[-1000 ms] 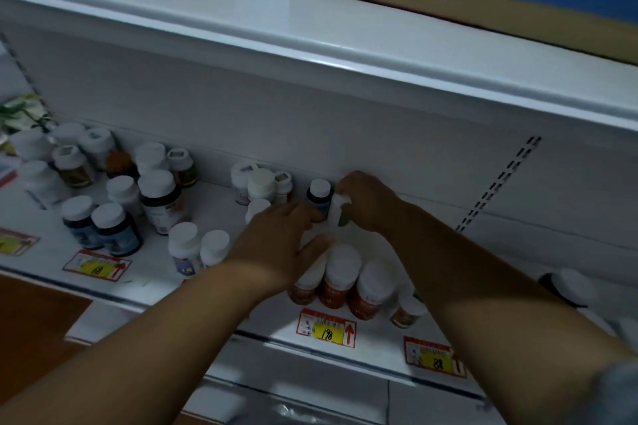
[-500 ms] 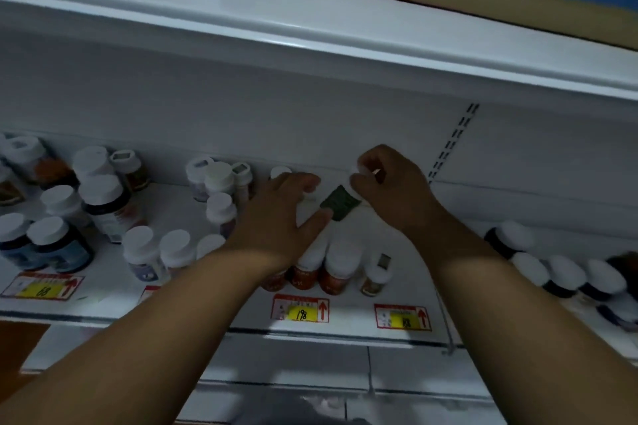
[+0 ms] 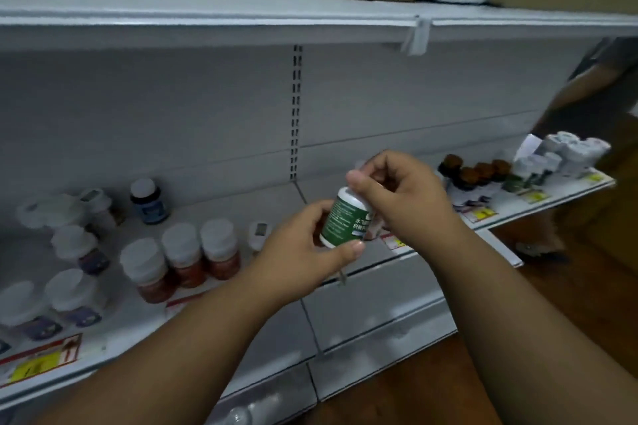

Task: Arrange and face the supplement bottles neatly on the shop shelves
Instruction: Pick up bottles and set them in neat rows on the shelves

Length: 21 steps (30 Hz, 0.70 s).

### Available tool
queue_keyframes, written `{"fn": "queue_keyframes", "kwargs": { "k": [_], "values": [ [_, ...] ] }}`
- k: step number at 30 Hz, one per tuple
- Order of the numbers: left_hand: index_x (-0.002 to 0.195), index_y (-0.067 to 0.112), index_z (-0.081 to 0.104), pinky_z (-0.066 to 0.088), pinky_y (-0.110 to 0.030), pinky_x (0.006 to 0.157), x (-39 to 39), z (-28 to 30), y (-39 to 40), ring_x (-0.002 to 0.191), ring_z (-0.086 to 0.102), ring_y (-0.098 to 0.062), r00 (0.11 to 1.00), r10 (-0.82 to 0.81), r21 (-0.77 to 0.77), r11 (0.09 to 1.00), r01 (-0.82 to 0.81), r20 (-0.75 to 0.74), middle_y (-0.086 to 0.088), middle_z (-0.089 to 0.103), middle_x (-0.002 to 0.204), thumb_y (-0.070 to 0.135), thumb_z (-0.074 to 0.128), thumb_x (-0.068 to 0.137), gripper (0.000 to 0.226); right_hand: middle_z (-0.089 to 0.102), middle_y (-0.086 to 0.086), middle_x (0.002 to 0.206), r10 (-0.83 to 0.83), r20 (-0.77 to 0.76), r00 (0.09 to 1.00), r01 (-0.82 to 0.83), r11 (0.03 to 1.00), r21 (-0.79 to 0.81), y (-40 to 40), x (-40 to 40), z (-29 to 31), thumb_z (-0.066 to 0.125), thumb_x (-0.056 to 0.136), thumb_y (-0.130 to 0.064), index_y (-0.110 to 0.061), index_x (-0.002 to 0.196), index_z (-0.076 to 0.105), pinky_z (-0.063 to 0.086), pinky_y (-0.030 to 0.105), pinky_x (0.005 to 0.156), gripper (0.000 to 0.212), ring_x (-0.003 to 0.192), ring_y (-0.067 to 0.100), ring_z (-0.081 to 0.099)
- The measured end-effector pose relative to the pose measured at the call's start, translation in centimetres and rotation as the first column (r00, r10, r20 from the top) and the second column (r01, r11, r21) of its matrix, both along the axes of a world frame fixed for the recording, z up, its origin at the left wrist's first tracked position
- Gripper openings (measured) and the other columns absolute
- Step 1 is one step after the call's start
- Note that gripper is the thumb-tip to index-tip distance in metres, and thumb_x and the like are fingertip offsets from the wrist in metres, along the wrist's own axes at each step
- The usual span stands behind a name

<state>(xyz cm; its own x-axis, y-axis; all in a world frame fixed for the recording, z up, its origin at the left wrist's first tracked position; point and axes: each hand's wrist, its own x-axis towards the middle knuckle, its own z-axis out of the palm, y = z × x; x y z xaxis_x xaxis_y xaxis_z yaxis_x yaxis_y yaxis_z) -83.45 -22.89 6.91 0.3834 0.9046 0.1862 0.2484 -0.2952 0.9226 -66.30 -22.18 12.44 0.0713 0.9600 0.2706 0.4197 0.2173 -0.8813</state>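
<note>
Gripping green-label bottle (image 3: 346, 221) in both hands: left hand (image 3: 303, 254) curls round its base and side, right hand (image 3: 402, 197) pinches white cap from above. Bottle now lifted clear of shelf (image 3: 221, 203), held tilted in front of it; a second ago it sat among back-row bottles. Likely being checked before re-facing. Three red-label bottles (image 3: 183, 264) stand in row to left. Label text too small to read; bottles at far left blurred, cap mostly hidden by fingers.
</note>
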Motion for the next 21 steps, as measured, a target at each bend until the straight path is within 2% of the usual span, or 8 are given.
{"fn": "queue_keyframes", "kwargs": {
  "k": [2,4,7,9,12,16,18,21],
  "values": [
    [0.108,0.045,0.057,0.051,-0.021,0.083,3.5,-0.3,0.0,0.095,0.064,0.001,0.999,-0.035,-0.006,0.999,0.035,-0.007,0.021,0.068,0.103,0.058,0.069,0.066,0.046,0.062,0.014,0.076,-0.04,0.005,0.999,0.04,0.999,-0.007,-0.9,3.4,-0.1,0.071,0.074,-0.05,-0.015,0.079,0.061,0.053,0.035,0.047,0.036,0.059,0.017,0.058],
    [0.112,0.04,0.058,0.052,-0.034,0.088,7.9,-0.8,-0.1,0.099,0.064,-0.004,0.998,-0.059,-0.018,0.998,0.059,0.009,0.017,0.068,0.106,0.055,0.07,0.068,0.048,0.063,0.008,0.074,-0.073,0.047,0.996,0.074,0.997,-0.034,-1.9,7.7,-0.2,0.069,0.075,-0.053,-0.016,0.081,0.062,0.054,0.037,0.055,0.037,0.061,0.017,0.06],
    [0.115,0.033,0.059,0.052,-0.043,0.089,16.0,-1.5,-0.7,0.099,0.065,-0.009,0.992,-0.104,-0.047,0.993,0.108,0.071,0.012,0.069,0.106,0.052,0.069,0.072,0.048,0.064,-0.003,0.074,-0.058,0.045,0.997,0.062,0.994,-0.088,-3.3,15.6,-0.5,0.066,0.081,-0.048,-0.019,0.087,0.064,0.053,0.034,0.063,0.03,0.065,0.01,0.06],
    [0.114,0.03,0.061,0.052,-0.043,0.09,21.8,-1.8,-1.3,0.099,0.066,-0.014,0.976,-0.165,-0.143,0.972,0.185,0.143,0.006,0.07,0.105,0.048,0.067,0.076,0.042,0.067,-0.001,0.082,-0.023,0.016,1.0,0.025,0.992,-0.126,-4.0,21.3,-0.7,0.065,0.087,-0.038,-0.02,0.093,0.066,0.055,0.038,0.069,0.02,0.072,0.015,0.062],
    [0.107,0.024,0.067,0.051,-0.043,0.088,29.4,-2.0,-1.5,0.098,0.066,-0.023,0.926,-0.222,-0.291,0.904,0.312,0.305,-0.004,0.072,0.104,0.03,0.062,0.081,0.027,0.07,0.004,0.091,-0.002,-0.034,0.999,-0.005,0.984,-0.178,-4.8,29.2,-0.8,0.064,0.089,-0.033,-0.022,0.099,0.068,0.055,0.037,0.071,0.015,0.079,0.019,0.063],
    [0.115,0.017,0.063,0.049,-0.052,0.092,36.3,-2.1,-0.4,0.102,0.066,-0.033,0.865,-0.23,-0.384,0.824,0.417,0.446,-0.013,0.07,0.109,0.017,0.053,0.081,0.036,0.071,-0.001,0.089,-0.039,-0.066,0.997,0.023,0.974,-0.225,-4.0,36.4,-1.3,0.066,0.082,-0.038,-0.026,0.098,0.069,0.055,0.038,0.071,0.02,0.082,0.017,0.064],
    [0.121,0.02,0.059,0.048,-0.052,0.095,38.8,-2.5,1.1,0.107,0.065,-0.03,0.874,-0.267,-0.362,0.831,0.422,0.405,-0.008,0.069,0.114,0.024,0.056,0.079,0.042,0.07,0.0,0.088,-0.059,-0.057,0.997,0.045,0.975,-0.219,-2.5,38.8,-1.8,0.068,0.079,-0.042,-0.027,0.097,0.069,0.057,0.038,0.072,0.023,0.084,0.023,0.066],
    [0.117,0.039,0.056,0.051,-0.042,0.093,42.1,-3.1,4.5,0.106,0.064,-0.014,0.921,-0.301,-0.278,0.888,0.366,0.249,0.007,0.069,0.112,0.046,0.062,0.074,0.044,0.069,0.002,0.086,-0.118,-0.054,0.992,0.106,0.976,-0.189,0.4,41.8,-2.4,0.069,0.075,-0.046,-0.029,0.098,0.069,0.059,0.037,0.072,0.028,0.085,0.027,0.067]
  ]
}}
